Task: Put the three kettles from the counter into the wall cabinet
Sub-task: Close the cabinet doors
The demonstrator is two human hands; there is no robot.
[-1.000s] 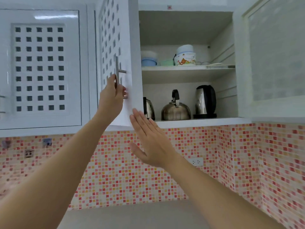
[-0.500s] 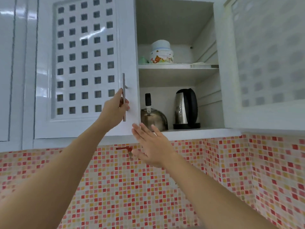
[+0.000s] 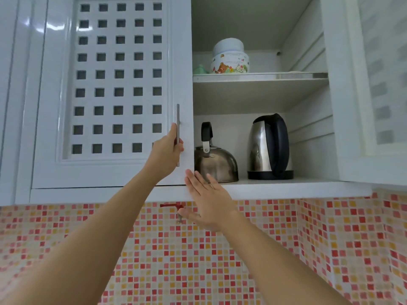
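Since the earlier frame, the white lattice-panelled cabinet door has swung further shut, hiding the third kettle. Left hand has its grip curled around the slim metal door handle. Right hand is flat, grip wide and holding nothing, just below the cabinet's lower edge. On the lower shelf stand a rounded steel stovetop kettle and a tall steel electric kettle with black handle, apart from each other.
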